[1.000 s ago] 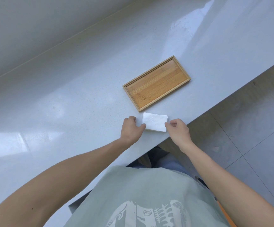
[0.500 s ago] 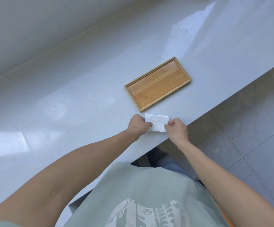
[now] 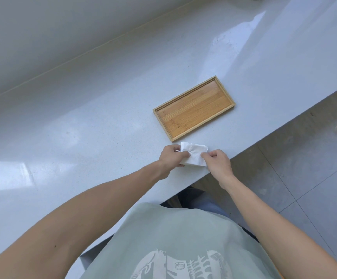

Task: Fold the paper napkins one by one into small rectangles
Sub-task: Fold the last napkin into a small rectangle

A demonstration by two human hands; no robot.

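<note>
A white paper napkin [image 3: 194,156], folded into a small rectangle, lies near the front edge of the pale grey counter [image 3: 103,117]. My left hand [image 3: 171,158] pinches its left side, thumb and fingers closed on the paper. My right hand [image 3: 218,162] pinches its right side the same way. The napkin's left part looks slightly raised and creased between my fingers. Both hands cover the napkin's near corners.
A shallow bamboo tray [image 3: 193,108] with nothing in it sits just beyond the napkin, angled on the counter. The counter's front edge runs diagonally right of my right hand, with grey floor tiles [image 3: 304,178] below. A wall rises behind the counter.
Both hands have closed in on the napkin from its ends and now grip it. The paper has gone from lying flat to being bunched shorter between them.
</note>
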